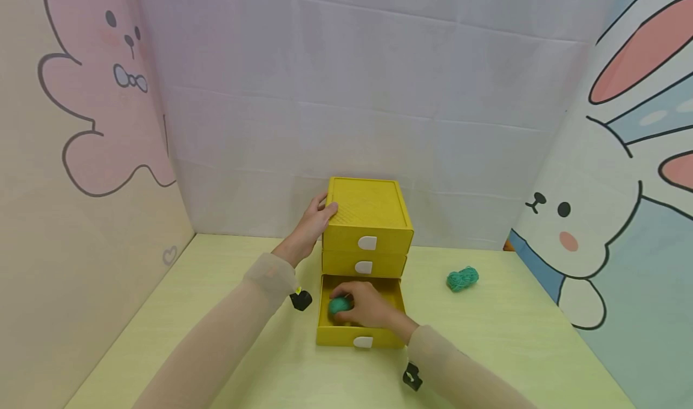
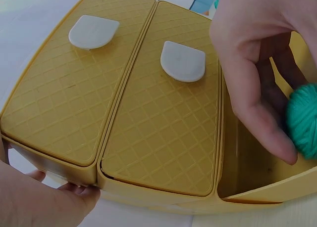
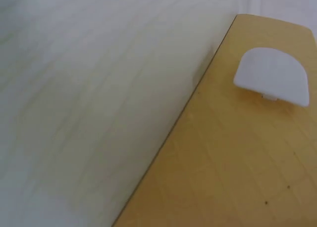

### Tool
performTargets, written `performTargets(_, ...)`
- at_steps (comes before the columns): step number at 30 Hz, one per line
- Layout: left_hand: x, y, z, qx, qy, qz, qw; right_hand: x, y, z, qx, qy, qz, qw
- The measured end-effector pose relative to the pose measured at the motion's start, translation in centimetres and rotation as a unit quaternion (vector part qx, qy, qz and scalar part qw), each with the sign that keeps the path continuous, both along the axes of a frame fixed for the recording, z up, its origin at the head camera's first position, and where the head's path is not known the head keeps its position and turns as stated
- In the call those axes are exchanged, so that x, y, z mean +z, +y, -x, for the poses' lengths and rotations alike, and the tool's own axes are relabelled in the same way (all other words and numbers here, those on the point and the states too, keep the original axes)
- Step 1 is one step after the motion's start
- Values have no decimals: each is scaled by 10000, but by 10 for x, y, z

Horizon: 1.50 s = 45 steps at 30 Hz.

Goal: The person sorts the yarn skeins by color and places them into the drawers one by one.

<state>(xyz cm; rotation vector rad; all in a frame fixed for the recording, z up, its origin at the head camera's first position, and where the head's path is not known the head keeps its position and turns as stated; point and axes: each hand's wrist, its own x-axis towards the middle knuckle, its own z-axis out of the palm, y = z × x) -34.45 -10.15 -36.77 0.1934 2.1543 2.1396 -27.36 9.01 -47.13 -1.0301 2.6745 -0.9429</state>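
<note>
A yellow drawer box (image 1: 370,202) with white tabs stands against the back wall, its bottom drawer (image 1: 357,335) pulled out. My left hand (image 1: 310,231) rests against the box's upper left side, thumb at the top edge; the left wrist view shows its fingers (image 2: 74,190) against that side. Inside the open drawer, my right hand (image 1: 368,305) holds a green ball of yarn (image 1: 338,306) between thumb and fingers. The yarn ball (image 2: 304,120) shows at the right edge of the left wrist view. Only the drawer front (image 3: 233,153) and tabletop appear in the right wrist view.
A green bundle of yarn (image 1: 462,278) lies on the pale table (image 1: 487,343), right of the box. The two upper drawers (image 2: 163,118) are closed. A white cloth wall (image 1: 368,96) stands behind, with cartoon-printed panels at both sides.
</note>
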Motion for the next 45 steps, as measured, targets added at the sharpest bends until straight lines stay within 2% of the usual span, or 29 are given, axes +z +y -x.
performTargets(9,-1,0,2,34,-22,-29,10000,-3,-7,2,82,-77,-20,9999)
performTargets(19,0,0,-1,33,-7,12,10000,-7,-9,3,78,-79,5,9999)
performTargets(29,0,0,-1,-24,-18,-26,10000,-6,0,2,249,-65,106,9996)
performTargets(36,0,0,0,-11,-36,33,10000,10,23,-2,257,-461,282,9982)
performTargets(45,0,0,1,7,-53,55,10000,39,64,-7,194,-581,337,9976)
